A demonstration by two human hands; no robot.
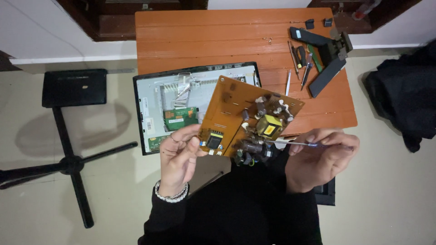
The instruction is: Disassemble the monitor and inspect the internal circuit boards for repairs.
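While your left hand (179, 152) pinched the orange circuit board (236, 113), your right hand (320, 156) gripped a thin screwdriver (295, 144) touching its components.

Orange wooden table (190, 36), beige floor (386, 190), white wall (41, 31), black stand (72, 163) left.

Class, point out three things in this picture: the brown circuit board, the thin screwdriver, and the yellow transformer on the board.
brown circuit board (229, 106), head view, on its bare upper left area.
thin screwdriver (290, 143), head view, on its metal shaft.
yellow transformer (269, 125), head view, on its top face.
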